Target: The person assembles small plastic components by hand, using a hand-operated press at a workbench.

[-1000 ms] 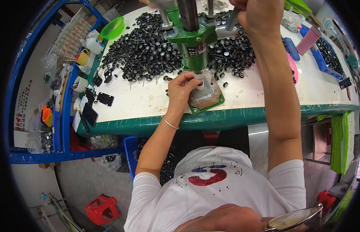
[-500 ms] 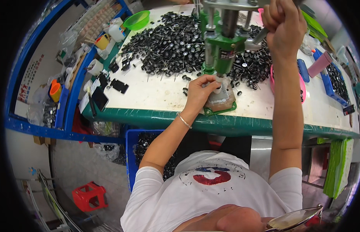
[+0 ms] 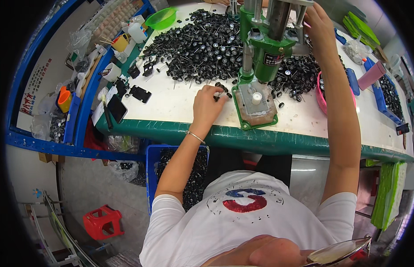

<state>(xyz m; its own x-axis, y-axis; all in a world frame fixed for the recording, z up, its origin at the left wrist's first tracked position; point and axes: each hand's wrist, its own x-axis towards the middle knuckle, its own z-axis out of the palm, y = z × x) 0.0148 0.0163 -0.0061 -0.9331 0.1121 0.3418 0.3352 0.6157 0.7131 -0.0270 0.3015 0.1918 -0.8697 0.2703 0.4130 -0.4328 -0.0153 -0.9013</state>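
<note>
Left hand (image 3: 207, 106): thumb and forefinger bent in close together at a few small black wheels (image 3: 220, 87) on the worktop (image 3: 164, 109), just left of the press foot (image 3: 244, 120); can't tell if one is pinched. Right hand (image 3: 321, 33): fingers curled at the upper right of the press (image 3: 268, 62); can't tell if they grip anything, contact hidden by the frame.

Changed from half a second ago: left hand was at the white peg (image 3: 256, 98) on the press base, now moved off left to the loose wheels; peg uncovered, upright, pale round top showing. Right hand was wrapped round the lever, now looser in shape.

Press: glossy green painted body, bare shiny metal posts. Under the peg, a grey flat plate over a cloudy brownish block, on the green foot. Behind, a big heap of wheels (image 3: 200, 49), black glossy discs with pale hubs, many with thin metal pins. Worktop white, smooth, smudged; front edge wrapped in scuffed green covering (image 3: 264, 141). Right: round pink bowl (image 3: 323, 106), long blue tray (image 3: 385, 104) of dark pieces. Far left: shallow translucent green bowl (image 3: 161, 20), flat black phone (image 3: 117, 109). Below: blue bin (image 3: 151, 178) of black bits; red plastic stool (image 3: 102, 222) on the floor.
</note>
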